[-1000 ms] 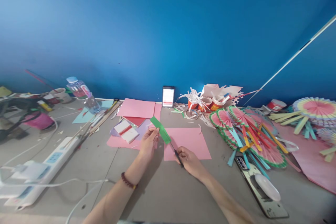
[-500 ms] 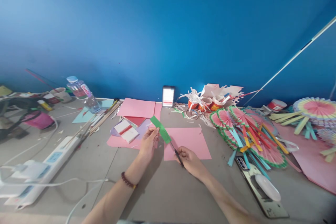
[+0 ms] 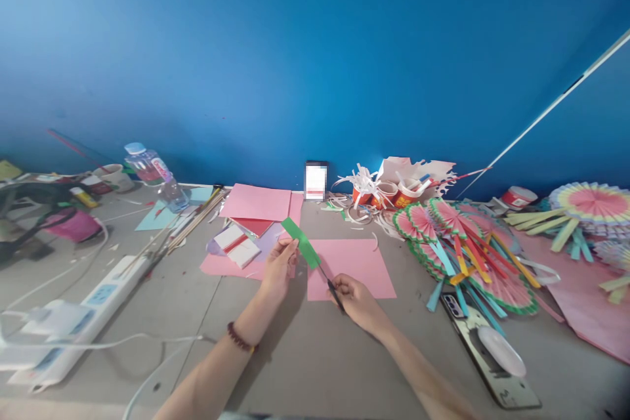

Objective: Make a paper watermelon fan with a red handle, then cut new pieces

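A strip of green paper [image 3: 306,248] is pinched between the thumb and fingers of my left hand [image 3: 280,264], tilted down to the right. My right hand [image 3: 353,296] grips a pair of scissors [image 3: 336,294] with dark handles; the blades meet the lower right end of the green strip. Both hands are above the grey table, over or beside a flat pink sheet [image 3: 364,269] with a thin pale paper curl on its upper right edge. To the left of my left hand lie more pink sheets [image 3: 258,200] and a white packet with a red band [image 3: 237,246].
At left are a power strip [image 3: 93,315] with cables, wooden sticks [image 3: 194,223] and a plastic bottle [image 3: 157,174]. Pleated paper rosettes [image 3: 472,256] and a phone [image 3: 492,354] bearing a white mouse [image 3: 502,350] lie at right. Paper cups [image 3: 408,193] stand by the blue wall.
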`<state>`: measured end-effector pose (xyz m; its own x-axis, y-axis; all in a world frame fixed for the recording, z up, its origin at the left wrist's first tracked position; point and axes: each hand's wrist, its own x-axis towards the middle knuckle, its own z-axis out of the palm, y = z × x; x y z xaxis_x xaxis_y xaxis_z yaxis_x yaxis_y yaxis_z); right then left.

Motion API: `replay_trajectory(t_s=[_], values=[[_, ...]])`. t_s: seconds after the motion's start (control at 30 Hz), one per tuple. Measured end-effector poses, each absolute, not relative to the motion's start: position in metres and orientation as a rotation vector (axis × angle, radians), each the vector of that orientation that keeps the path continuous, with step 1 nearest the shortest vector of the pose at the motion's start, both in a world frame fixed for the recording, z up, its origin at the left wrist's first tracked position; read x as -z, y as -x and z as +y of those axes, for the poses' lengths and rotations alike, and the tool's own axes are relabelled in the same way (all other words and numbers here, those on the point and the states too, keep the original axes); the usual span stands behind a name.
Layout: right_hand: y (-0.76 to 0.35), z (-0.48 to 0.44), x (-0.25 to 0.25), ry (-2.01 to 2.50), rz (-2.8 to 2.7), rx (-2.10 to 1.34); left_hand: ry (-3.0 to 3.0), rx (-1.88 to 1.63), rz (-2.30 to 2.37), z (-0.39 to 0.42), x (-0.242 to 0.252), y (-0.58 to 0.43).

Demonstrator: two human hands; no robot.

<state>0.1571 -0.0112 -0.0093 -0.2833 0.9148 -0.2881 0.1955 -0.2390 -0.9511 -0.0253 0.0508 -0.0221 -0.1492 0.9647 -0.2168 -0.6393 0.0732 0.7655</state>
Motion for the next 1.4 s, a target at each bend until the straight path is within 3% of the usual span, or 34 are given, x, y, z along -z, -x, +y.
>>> replay_trajectory(t_s=[1.4], values=[[-0.162,-0.011,0.018,1.381,-1.499,-1.484,-0.552,-1.409,0.999,0.051,0.024,0.027]])
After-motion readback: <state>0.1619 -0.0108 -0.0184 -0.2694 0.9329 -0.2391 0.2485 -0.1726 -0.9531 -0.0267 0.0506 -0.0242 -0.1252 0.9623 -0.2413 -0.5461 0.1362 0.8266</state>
